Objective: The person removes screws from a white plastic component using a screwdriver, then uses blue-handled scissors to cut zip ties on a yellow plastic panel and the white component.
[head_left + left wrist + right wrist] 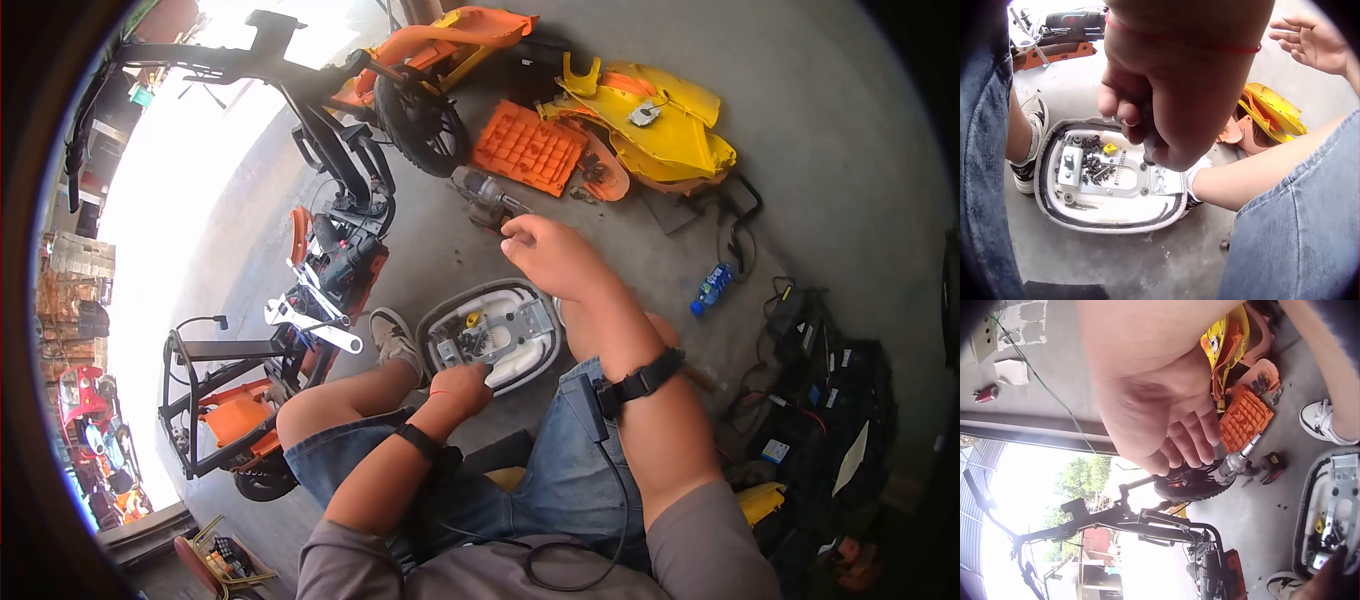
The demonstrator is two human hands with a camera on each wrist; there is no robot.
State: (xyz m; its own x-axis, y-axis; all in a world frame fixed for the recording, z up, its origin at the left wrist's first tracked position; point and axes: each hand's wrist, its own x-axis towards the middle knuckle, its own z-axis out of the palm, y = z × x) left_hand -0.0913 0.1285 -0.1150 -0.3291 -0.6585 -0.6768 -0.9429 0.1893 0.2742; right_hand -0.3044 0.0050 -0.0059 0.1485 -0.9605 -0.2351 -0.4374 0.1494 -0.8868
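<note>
The left hand (462, 390) is over the near edge of a white, dark-rimmed seat base (552, 368). In the left wrist view its fingers (1129, 119) curl round a small dark object (1149, 140), mostly hidden by the hand. Dark screws (1094, 165), a spring (1120, 167) and a yellow piece (1110, 148) lie inside the base, beside metal plates. Raised off to the right, the right hand (555, 255) holds nothing; its fingers (1194, 437) are loosely bent, palm showing in the right wrist view. A power tool (485, 192) lies on the floor beyond it.
A stripped scooter frame (340, 170) with wrenches (315, 305) on it stands at left. Orange and yellow panels (650, 125) lie at the back. On the right are a blue bottle (711, 289) and black parts (825, 400). The person's shoes flank the base.
</note>
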